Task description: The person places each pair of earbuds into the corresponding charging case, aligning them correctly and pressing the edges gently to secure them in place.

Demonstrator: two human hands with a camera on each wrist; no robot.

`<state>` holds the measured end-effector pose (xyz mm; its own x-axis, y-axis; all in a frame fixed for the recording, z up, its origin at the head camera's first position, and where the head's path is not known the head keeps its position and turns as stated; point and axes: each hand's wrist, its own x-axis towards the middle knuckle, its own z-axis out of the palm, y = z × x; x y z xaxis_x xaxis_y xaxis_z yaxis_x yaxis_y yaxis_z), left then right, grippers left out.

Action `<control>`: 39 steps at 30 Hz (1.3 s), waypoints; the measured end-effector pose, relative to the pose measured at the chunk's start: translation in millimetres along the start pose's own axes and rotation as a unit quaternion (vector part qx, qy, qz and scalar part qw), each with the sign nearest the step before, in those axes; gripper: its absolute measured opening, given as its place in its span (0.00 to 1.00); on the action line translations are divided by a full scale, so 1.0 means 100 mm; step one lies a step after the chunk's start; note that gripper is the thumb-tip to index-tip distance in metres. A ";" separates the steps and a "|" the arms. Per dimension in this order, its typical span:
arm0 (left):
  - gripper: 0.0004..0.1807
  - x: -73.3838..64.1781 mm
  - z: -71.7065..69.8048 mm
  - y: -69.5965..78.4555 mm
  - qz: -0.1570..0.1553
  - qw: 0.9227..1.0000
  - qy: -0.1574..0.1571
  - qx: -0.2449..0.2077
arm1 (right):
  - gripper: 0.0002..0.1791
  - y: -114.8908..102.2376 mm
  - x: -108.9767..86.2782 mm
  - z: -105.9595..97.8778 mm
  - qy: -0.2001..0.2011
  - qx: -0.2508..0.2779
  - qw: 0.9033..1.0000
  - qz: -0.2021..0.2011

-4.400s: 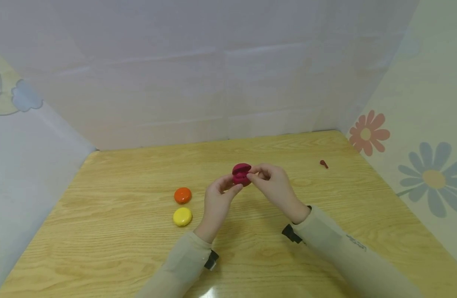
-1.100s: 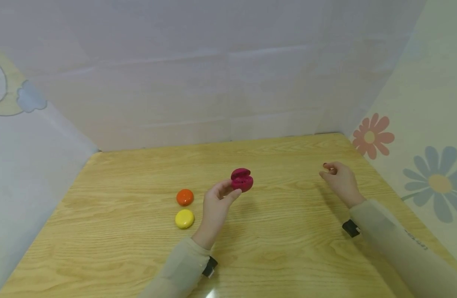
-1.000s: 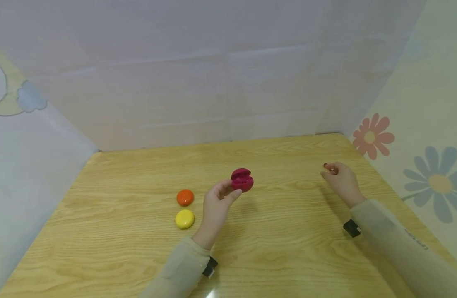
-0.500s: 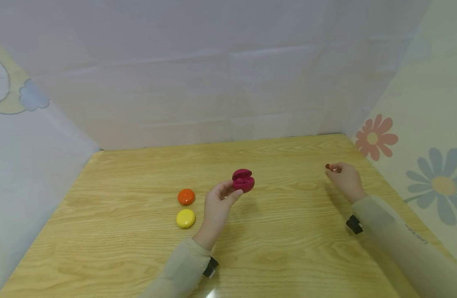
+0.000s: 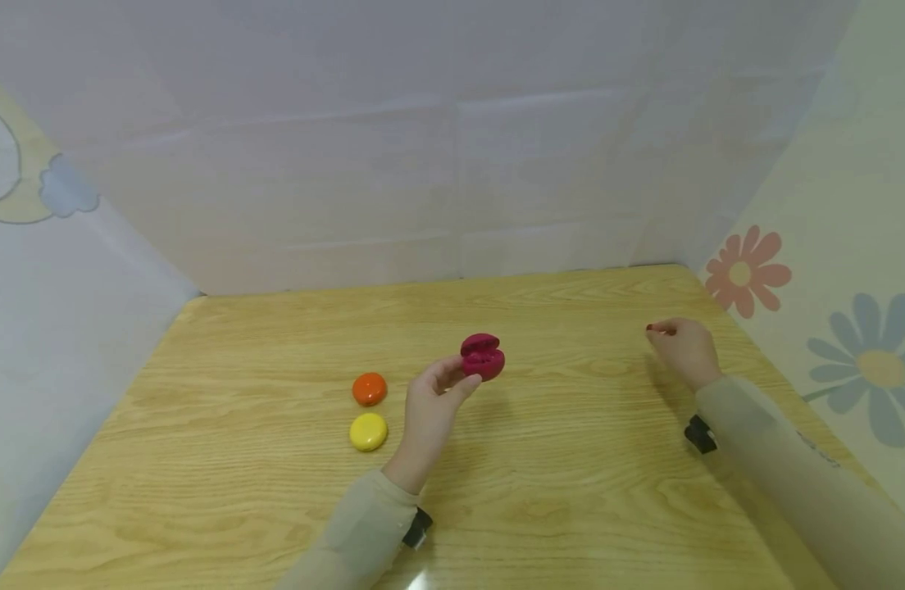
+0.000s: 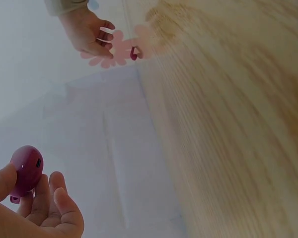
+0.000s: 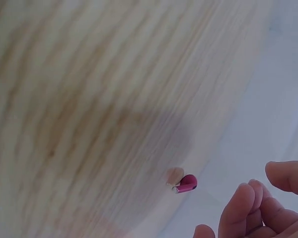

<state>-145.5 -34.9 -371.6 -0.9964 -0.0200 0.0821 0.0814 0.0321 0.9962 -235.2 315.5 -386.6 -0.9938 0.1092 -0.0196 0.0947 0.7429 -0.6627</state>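
My left hand [image 5: 428, 407] holds a dark pink earbud charging case [image 5: 484, 360] between thumb and fingers, above the middle of the table. Its lid stands raised, with the inside facing me; the left wrist view shows the glossy back of the case [image 6: 28, 168]. Far to the right, my right hand [image 5: 686, 354] is over the table by a dark pink earbud [image 7: 186, 184]. That earbud lies on the wood, just beyond the fingertips. In the right wrist view the thumb [image 7: 289, 177] and fingers are spread, with nothing between them. From the head the hand largely hides the earbud.
An orange round case [image 5: 369, 389] and a yellow round case [image 5: 368, 432] lie on the wooden table [image 5: 224, 459], left of my left hand. Pale walls rise at the back and both sides, with printed flowers [image 5: 740, 274] on the right one.
My right hand has left the case, where its fingers were at the opening, and moved right to the earbud. Over the last second it shifts only slightly. The left hand keeps holding the case.
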 end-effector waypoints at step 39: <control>0.15 0.00 0.00 -0.02 -0.008 1.000 0.011 0.003 | 0.23 0.38 0.43 0.02 -0.030 -0.021 0.997 0.062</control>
<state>-146.0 -35.1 -373.8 -0.9969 -0.0418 0.0661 0.0646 0.0370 0.9972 -274.0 347.0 -414.0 -0.9758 0.1636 -0.1455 0.2187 0.7537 -0.6197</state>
